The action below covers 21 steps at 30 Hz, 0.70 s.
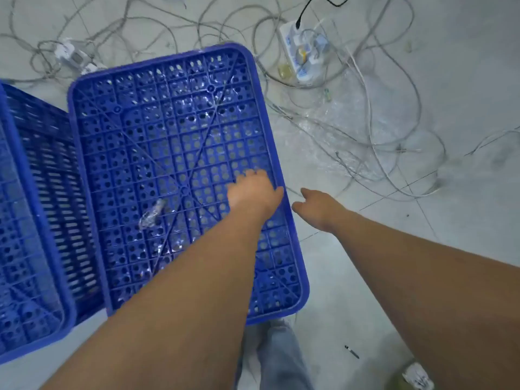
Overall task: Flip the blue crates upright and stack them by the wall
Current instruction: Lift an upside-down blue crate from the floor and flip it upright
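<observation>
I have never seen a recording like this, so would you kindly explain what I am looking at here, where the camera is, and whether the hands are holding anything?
There is no machine here: a person works with two bare hands, and the single picture comes from a camera worn on their head, looking down at the floor.

The large blue crate in the middle lies upside down, so you see its perforated, ribbed bottom. A second blue crate sits beside it at the left edge, partly out of frame.

The left hand reaches over the crate's right side, and the right hand hangs just beyond that edge, above the tiled floor. Neither hand grips anything yet.

Around the crates lie tangled grey cables, a white power strip and some clear plastic wrap.
</observation>
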{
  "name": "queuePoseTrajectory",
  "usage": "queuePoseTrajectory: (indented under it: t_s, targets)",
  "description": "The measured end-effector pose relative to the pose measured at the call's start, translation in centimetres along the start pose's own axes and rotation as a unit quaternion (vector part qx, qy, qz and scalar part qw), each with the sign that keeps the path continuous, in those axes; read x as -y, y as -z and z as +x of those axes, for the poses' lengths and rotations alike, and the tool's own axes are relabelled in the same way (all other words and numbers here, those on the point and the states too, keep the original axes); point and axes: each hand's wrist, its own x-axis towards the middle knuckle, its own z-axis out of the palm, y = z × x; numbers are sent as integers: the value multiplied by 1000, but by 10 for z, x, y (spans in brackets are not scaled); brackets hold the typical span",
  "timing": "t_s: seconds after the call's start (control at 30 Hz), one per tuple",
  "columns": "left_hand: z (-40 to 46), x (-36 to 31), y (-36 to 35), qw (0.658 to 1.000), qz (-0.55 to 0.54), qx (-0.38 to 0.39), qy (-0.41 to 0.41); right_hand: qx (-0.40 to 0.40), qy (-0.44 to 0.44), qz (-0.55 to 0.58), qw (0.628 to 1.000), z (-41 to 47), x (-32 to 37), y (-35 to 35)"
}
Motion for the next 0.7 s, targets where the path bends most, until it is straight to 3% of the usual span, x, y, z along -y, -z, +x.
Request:
queuePoseTrajectory:
  t_s: [0.17, 0.3, 0.47, 0.7]
  targets:
    - [20, -54, -24, 982, -67, -26, 175, 56, 29, 11, 998, 8, -17, -1]
    - [32, -76, -43, 964, -80, -71, 245, 60, 47, 12, 997, 12, -31, -10]
    - [33, -70, -52, 956, -70, -128, 254, 79, 16, 44, 996, 13, -60, -17]
    - [6, -49, -31, 954, -123, -113, 250, 57, -10, 48, 997, -4, -72, -3]
